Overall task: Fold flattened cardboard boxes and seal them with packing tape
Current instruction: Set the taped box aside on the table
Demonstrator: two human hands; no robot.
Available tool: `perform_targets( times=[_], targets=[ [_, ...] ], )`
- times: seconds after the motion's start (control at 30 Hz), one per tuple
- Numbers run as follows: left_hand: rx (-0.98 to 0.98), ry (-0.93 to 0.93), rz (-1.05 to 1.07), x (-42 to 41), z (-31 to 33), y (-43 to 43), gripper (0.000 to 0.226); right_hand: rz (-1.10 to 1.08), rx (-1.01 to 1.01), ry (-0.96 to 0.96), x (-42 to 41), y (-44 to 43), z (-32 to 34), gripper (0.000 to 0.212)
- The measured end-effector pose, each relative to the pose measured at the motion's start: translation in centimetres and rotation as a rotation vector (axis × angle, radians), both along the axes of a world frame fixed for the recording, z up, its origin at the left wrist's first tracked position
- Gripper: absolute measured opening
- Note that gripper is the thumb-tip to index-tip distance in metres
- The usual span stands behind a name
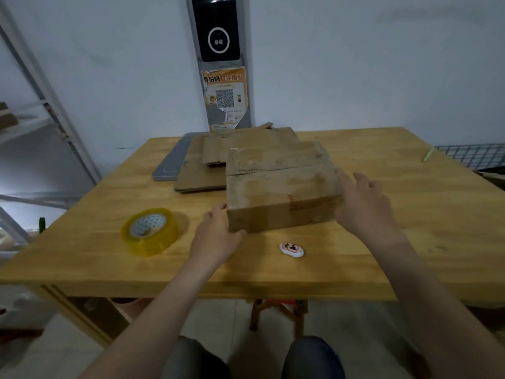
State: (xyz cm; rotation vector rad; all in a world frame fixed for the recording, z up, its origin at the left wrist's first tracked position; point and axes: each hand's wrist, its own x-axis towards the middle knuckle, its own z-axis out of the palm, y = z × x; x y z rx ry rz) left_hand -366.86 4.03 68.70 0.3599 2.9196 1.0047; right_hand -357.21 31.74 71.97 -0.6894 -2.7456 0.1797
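Observation:
An assembled brown cardboard box [281,187] sits on the wooden table [410,214], its top flaps closed with clear tape along the seam. My left hand [216,233] rests against the box's near left corner, thumb on the front face. My right hand [363,203] lies against the box's right side with fingers spread and relaxed. A roll of clear yellowish packing tape [150,231] lies flat on the table, left of my left hand. Behind the box lies a stack of flattened cardboard boxes [218,157].
A small white oval object with red characters [291,250] lies near the table's front edge. A grey flat panel [170,162] lies beside the cardboard stack. A metal shelf frame [54,110] stands left, a wire rack [475,155] right, a stool [278,313] under the table.

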Motion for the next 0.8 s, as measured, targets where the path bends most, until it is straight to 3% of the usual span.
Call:
perform_targets(
  times=[0.17,0.43,0.67,0.8],
  targets=[
    [0.118,-0.137,0.092,1.2,-0.8,2.0,0.074,0.102,-0.331,0.000,-0.4,1.8,-3.9,0.109],
    [0.363,0.062,0.101,-0.2,3.4,3.9,0.073,0.288,-0.571,0.403,-2.1,2.4,-0.6,0.126],
    [0.282,0.346,0.066,-2.7,8.4,4.1,0.099,0.266,-0.128,0.497,-3.1,1.9,5.1,0.120],
    [0.374,0.430,0.061,-3.2,10.4,4.3,0.095,0.249,-0.101,0.558,-3.6,2.1,6.4,0.118]
  ],
)
